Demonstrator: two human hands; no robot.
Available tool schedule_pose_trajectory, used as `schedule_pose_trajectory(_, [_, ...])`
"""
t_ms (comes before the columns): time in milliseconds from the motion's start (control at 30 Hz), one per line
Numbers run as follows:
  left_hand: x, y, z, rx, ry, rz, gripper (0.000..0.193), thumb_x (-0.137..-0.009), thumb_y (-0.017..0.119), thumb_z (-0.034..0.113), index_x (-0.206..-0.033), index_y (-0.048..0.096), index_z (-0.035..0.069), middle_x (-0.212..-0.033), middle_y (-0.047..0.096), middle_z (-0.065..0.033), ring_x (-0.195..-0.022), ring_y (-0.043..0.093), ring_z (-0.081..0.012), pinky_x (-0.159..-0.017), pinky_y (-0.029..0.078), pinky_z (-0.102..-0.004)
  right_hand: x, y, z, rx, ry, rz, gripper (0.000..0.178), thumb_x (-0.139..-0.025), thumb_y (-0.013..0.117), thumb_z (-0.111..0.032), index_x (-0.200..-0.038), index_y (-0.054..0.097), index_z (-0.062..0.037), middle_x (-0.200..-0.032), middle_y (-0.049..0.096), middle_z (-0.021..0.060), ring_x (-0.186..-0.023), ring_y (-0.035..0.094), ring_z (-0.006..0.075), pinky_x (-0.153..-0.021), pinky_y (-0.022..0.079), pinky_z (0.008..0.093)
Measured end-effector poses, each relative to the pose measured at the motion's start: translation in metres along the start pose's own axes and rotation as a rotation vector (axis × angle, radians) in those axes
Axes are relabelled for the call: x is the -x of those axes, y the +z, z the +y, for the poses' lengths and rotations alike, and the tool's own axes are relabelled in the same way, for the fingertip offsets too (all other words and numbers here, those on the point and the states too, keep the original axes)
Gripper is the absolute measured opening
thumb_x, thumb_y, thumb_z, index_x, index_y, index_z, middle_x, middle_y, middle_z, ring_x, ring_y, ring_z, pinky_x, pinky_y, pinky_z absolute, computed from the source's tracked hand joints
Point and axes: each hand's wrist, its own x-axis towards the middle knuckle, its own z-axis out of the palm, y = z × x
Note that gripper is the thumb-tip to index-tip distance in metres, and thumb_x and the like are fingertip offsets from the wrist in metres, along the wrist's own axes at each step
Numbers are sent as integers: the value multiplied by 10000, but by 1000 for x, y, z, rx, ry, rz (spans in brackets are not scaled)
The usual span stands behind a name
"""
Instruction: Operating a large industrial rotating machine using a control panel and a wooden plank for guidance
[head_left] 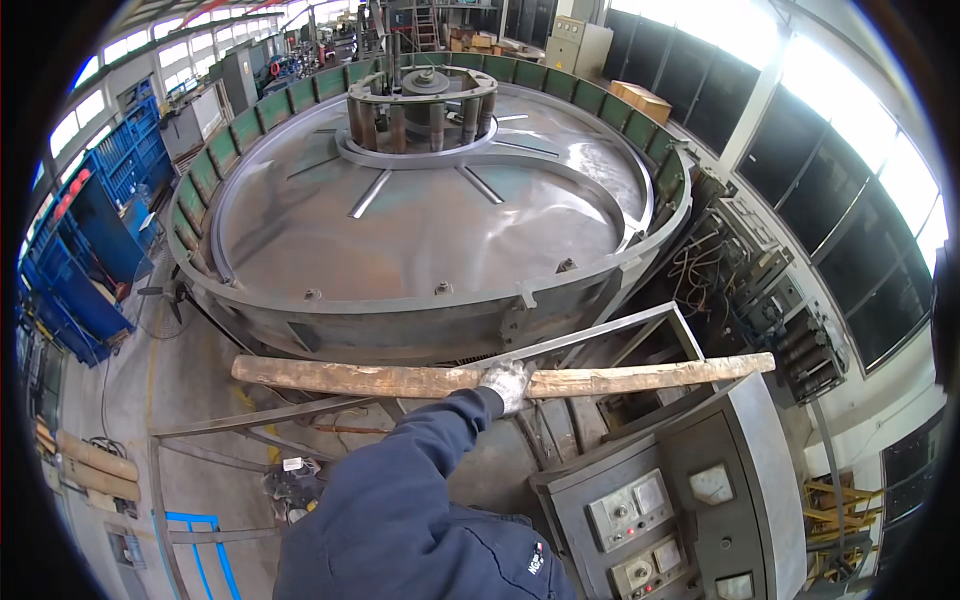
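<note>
Head view, wooden bar: the long, rough wooden bar (420, 381) lies crosswise on the near side of the round machine (400, 335), between that machine and the wearer, its two ends free to left and right.
Left hand: the gloved left hand (508, 385) grasps the bar near its middle, fingers curled over it; the dark blue sleeve (390, 470) runs down from it toward the wearer.
Right hand: outside the picture, so I cannot tell what it does.
Step in hand: most likely holding or steadying the bar with one hand; whether the metal beneath carries any of its weight is unclear.
Next move: any shift of the bar would call for a firm, balanced grip and a watch on both ends, as the right one reaches above the console.
Angled metal frame (600, 332): just in front of the machine's near wall, behind the bar.
Grey console (720, 430): nearer the wearer than the machine, toward its right, with dials and knobs.
Post-ringed hub (425, 90): on the machine's plate, toward its far side.
Blue cabinets (100, 225): left of the machine, well apart.
Windows (830, 190): along the wall right of the machine.
</note>
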Motion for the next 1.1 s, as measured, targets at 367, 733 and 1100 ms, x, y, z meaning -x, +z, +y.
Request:
schedule_pose_trajectory(367, [3, 5, -7, 8, 9, 30, 717, -854, 690, 447, -1404, 540, 11, -1281, 629, -240, -1216, 605, -367, -1040, 490, -477, -11, 0, -8, 6, -19, 23, 861, -618, 949, -541, -1198, 644, 18, -1069, 735, 160, -985, 673, 322, -905, 533, 426])
schedule_pose_trajectory(733, [3, -1, -3, -3, 22, 28, 734, -859, 697, 483, -1398, 547, 6, -1269, 632, -246, -1195, 615, -376, -1026, 497, -483, -17, 9, 35, 90, 34, 6, 871, -611, 950, -556, -1198, 651, 14, -1058, 739, 160, -982, 674, 324, -906, 534, 427])
schedule_pose_trajectory(1100, [1, 9, -7, -37, 54, 72, 690, -864, 657, 474, -1353, 566, -4, -1223, 647, -248, -1161, 629, -371, -1003, 505, -477, -8, 7, 19, -13, -25, 59, 787, -608, 959, -493, -1126, 669, 23, -1024, 744, 151, -913, 671, 304, -850, 537, 432])
